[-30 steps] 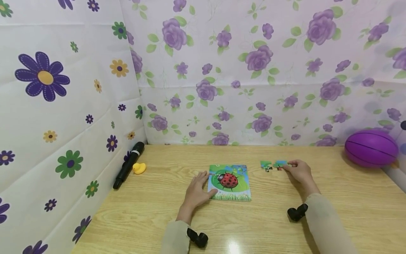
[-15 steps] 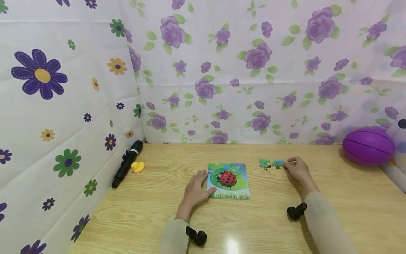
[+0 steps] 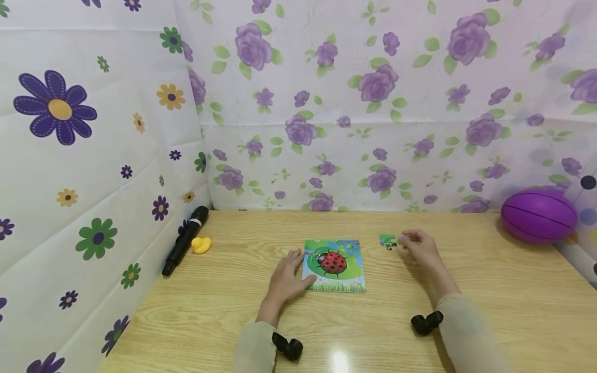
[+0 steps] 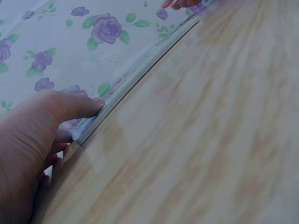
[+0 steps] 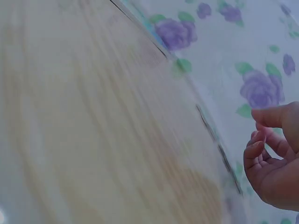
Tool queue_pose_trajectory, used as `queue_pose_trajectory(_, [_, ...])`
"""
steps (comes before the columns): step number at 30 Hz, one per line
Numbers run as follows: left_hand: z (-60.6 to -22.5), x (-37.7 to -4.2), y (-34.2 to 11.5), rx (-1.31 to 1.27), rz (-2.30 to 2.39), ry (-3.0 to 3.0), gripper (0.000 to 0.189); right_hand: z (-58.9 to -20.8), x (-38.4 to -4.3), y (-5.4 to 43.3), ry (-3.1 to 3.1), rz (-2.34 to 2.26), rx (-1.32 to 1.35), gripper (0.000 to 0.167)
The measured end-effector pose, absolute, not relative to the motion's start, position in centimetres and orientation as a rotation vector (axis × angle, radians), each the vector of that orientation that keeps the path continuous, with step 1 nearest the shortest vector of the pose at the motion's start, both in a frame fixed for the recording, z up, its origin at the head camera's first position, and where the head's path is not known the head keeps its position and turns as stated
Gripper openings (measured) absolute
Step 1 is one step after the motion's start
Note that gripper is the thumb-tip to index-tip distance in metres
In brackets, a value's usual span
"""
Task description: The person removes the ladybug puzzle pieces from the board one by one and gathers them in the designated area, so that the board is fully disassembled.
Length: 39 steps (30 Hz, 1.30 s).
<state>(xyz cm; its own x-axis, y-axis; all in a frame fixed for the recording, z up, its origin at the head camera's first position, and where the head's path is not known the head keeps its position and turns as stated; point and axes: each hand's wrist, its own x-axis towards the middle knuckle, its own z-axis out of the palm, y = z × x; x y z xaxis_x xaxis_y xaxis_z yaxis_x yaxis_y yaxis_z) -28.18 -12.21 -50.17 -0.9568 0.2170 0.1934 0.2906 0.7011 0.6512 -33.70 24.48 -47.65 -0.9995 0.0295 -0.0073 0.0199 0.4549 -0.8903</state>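
A square ladybug jigsaw puzzle point(image 3: 336, 284) lies on the table in front of me. My left hand point(image 3: 284, 278) is at its left side, fingers along the edge and thumb on the near left corner. In the left wrist view the thumb point(image 4: 77, 105) touches the puzzle's rim point(image 4: 126, 86). Right of the puzzle lie two loose jigsaw pieces, a left piece point(image 3: 386, 239) and a right piece point(image 3: 402, 239) partly covered by my right hand point(image 3: 423, 252). The right wrist view shows this hand point(image 5: 275, 161) over the pieces, fingers bent loosely, nothing visible between them.
At the left lie a black microphone point(image 3: 185, 242) and a yellow rubber duck point(image 3: 201, 245). A purple ball point(image 3: 538, 215) sits at the far right. Flowered cloth point(image 3: 298, 171) hangs behind the wooden table point(image 3: 373, 331) and along its left side.
My right hand has shifted left from the outer side of the right jigsaw piece to above it, covering part of it. The left hand stays on the puzzle. The head view drifts slightly.
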Motion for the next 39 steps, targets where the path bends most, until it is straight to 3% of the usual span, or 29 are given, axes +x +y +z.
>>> queue_pose_trajectory(15, [-50.6, -28.5, -11.9, -0.437, -1.087, -2.806, 0.074, -48.9, -35.1, 16.0, -2.785, 1.581, 0.381, 0.025])
queue_pose_trajectory(32, [-50.8, -28.2, -12.0, -0.401, -1.087, -2.816, 0.073, -48.9, -35.2, 15.2, -2.919, 1.363, 0.745, 0.037])
queue_pose_trajectory(39, [-50.5, -28.3, -12.3, -0.407, -1.094, -2.819, 0.074, -48.1, -35.4, 14.5, -2.945, 1.348, 0.798, 0.033])
